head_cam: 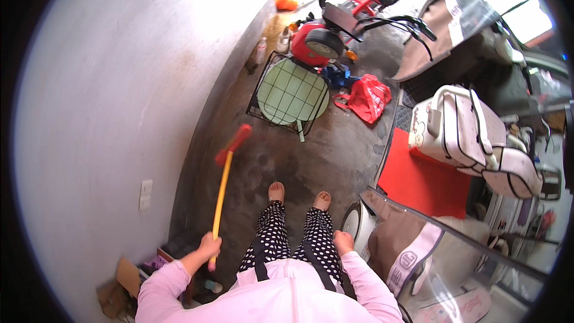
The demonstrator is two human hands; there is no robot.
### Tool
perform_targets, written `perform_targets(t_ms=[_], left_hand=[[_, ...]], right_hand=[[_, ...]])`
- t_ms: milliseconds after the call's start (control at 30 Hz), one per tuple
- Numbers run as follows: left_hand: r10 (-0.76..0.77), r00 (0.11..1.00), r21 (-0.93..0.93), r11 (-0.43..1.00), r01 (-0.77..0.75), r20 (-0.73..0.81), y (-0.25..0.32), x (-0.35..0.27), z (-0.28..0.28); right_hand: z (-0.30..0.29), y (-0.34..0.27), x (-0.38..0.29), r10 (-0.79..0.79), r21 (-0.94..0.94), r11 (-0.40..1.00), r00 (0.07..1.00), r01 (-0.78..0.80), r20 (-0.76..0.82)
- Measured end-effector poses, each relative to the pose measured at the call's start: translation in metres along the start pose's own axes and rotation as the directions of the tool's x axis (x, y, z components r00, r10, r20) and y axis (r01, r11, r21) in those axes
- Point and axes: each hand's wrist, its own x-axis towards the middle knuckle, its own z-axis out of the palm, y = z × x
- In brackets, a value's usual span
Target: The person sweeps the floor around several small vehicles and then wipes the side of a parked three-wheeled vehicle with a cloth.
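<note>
My left hand (209,247) is closed around the lower part of a yellow handle. At the handle's far end is a red head, and together they look like a broom (220,202); the red head is blurred, so its kind is not certain. It hangs over the dark floor beside the wall. My right hand (343,242) is curled shut by my right thigh, near a white wheel (353,224), and nothing shows in it. My sandalled feet stand on the floor between the two hands.
Ahead stand a red scooter (311,45) and its wire basket (293,94) with a green round item. A red bag (371,98) lies beside it. On the right, a vehicle with a padded seat (471,125) and red mat (421,179); a cardboard box (128,276) sits lower left.
</note>
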Motion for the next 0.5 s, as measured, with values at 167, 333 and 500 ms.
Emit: perform_targets(t_ms=[167, 333, 500], left_hand=[[-0.004, 0.985, -0.128, 0.992, -0.019, -0.171, 0.078, 0.073, 0.074], [0.141, 0.983, 0.146, 0.982, -0.123, -0.120, 0.131, 0.069, 0.188], [0.107, 0.994, -0.209, 0.973, -0.101, 0.019, 0.099, 0.025, 0.195]], right_hand=[[-0.016, -0.081, -0.034, -0.238, -0.291, 0.915, 0.957, 0.279, 0.167], [0.011, -0.123, -0.070, -0.316, -0.254, 0.860, 0.852, 0.443, 0.417], [0.016, -0.103, -0.062, -0.267, -0.248, 0.876, 0.845, 0.413, 0.463]])
